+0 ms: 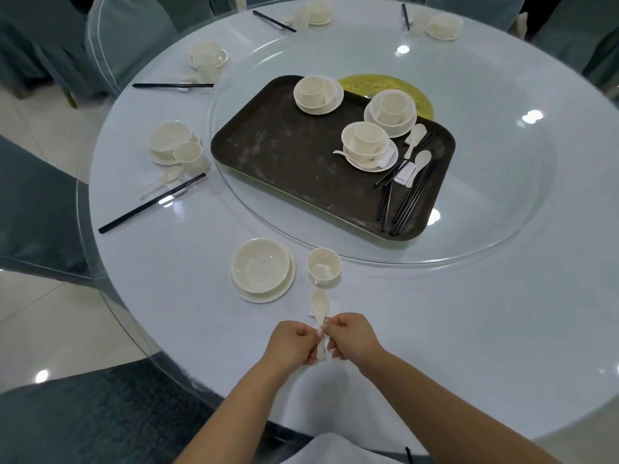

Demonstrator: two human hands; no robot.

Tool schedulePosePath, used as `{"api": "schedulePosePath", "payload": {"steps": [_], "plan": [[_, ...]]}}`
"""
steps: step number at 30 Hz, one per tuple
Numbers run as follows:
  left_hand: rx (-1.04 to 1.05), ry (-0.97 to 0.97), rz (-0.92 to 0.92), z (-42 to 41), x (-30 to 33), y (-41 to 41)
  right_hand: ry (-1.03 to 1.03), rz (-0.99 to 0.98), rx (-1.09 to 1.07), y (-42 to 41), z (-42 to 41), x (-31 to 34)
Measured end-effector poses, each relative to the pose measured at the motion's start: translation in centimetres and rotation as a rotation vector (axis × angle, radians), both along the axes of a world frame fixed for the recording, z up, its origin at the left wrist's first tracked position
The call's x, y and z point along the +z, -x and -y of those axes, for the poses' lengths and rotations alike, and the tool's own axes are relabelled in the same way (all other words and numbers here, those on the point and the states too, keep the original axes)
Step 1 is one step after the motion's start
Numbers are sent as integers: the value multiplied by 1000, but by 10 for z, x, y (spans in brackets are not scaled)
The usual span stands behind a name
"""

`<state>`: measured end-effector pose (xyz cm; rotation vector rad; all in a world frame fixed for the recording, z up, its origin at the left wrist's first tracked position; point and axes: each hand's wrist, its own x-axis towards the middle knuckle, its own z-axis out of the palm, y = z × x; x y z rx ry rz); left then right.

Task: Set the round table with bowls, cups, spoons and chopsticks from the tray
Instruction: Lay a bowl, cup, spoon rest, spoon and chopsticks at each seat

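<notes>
Both hands' grip (322,339) pinches spoon (320,308) handle.

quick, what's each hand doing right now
Left hand: pinching the spoon handle.
Right hand: pinching the same spoon handle.
</notes>
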<state>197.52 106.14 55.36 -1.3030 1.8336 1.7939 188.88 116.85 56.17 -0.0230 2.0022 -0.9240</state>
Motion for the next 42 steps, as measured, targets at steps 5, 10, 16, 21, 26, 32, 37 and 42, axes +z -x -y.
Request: {"api": "schedulePosePath", "payload": {"steps": [5,10,16,21,26,32,37,42], "plan": [[-24,13,20,-2,-7,-2,-1,35,-3,0,-1,-3],[-39,87,15,-4,-13,-2,-9,51,-13,0,0,-3],[-48,110,17,-6,-17,-2,-9,72,-28,-1,1,-2],[-53,132,28,-6,-21,-3,-32,75,-22,-2,0,-3],[-66,164,44,-6,-26,-3,-26,85,-29,-1,-2,-2],[-97,189,64,-5,-32,-4,-21,101,-33,-1,-4,-2],[-117,212,72,-6,-31,-5,-29,110,-36,-1,-5,-3],[-146,251,36,-8,-28,-3,-21,137,-26,-3,-4,-7]]}}
